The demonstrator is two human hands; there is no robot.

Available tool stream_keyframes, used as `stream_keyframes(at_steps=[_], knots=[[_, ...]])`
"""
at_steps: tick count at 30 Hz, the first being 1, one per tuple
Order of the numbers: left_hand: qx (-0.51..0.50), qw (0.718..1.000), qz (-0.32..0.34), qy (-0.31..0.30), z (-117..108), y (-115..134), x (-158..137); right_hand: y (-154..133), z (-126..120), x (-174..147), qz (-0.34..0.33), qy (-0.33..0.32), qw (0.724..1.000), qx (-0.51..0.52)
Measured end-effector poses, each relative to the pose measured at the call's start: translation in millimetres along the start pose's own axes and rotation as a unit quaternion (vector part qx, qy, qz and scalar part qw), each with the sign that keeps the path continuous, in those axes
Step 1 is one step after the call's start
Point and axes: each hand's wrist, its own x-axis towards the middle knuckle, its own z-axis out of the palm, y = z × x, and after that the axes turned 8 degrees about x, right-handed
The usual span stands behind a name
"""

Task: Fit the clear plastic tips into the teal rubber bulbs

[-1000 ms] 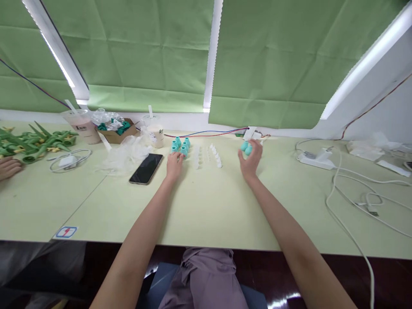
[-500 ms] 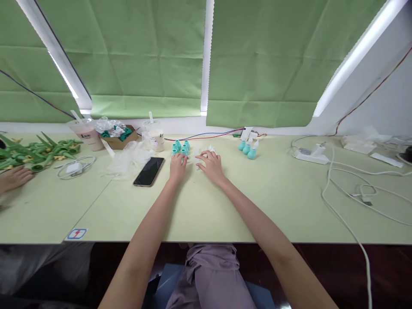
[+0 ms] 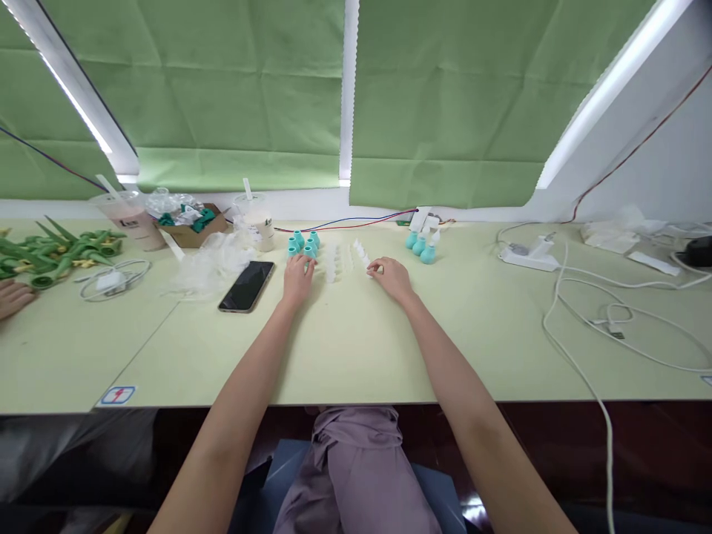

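Observation:
My left hand (image 3: 299, 280) is at the near side of a cluster of small teal rubber bulbs (image 3: 299, 237), its fingers curled on the nearest bulb. My right hand (image 3: 392, 277) pinches at the near end of a slanted row of small white nozzles (image 3: 361, 253). Between my hands stand more rows of translucent pieces (image 3: 331, 263), too small to make out fully. To the right sit several teal bulbs (image 3: 428, 254), at least one topped with a white nozzle (image 3: 435, 236). The fingertips partly hide what they touch.
Left of my hands lie a phone (image 3: 246, 287), clear plastic bags (image 3: 208, 265), a cardboard box (image 3: 192, 235) and drink cups (image 3: 259, 226). Farther left, a co-worker's hand (image 3: 14, 298) rests by green artificial stems (image 3: 67, 256). A power strip (image 3: 528, 257) and white cables (image 3: 584, 326) spread rightward.
My right hand has moved right, away from my left hand, uncovering the rows of white and translucent pieces. My left hand stays by the teal bulbs. The view has shifted slightly.

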Motion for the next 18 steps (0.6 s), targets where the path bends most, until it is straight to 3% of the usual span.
stream_keyframes(at_steps=[2, 4, 8, 12, 16, 18], knots=[[0.000, 1.000, 0.007, 0.005, -1.6, 1.5, 0.3, -2.8, 1.3, 1.6, 0.007, 0.012, 1.000, 0.015], [-0.005, 1.000, 0.020, 0.017, -4.0, 5.1, 0.6, -8.9, 1.1, 4.2, 0.039, 0.029, 0.994, 0.102], [-0.051, 0.997, 0.060, 0.015, -8.7, 21.8, -0.6, -29.5, 4.1, 7.8, 0.083, 0.028, 0.926, 0.367], [-0.163, 0.985, 0.048, -0.041, -11.1, 45.1, -5.0, -46.9, 18.6, 5.0, 0.088, -0.026, 0.880, 0.465], [-0.234, 0.972, -0.014, -0.026, -12.1, 56.4, -6.9, -51.4, 31.8, 0.4, 0.077, -0.053, 0.879, 0.467], [-0.257, 0.965, -0.039, -0.023, -11.9, 56.1, -5.8, -50.6, 32.3, -0.2, 0.060, -0.058, 0.908, 0.410]])
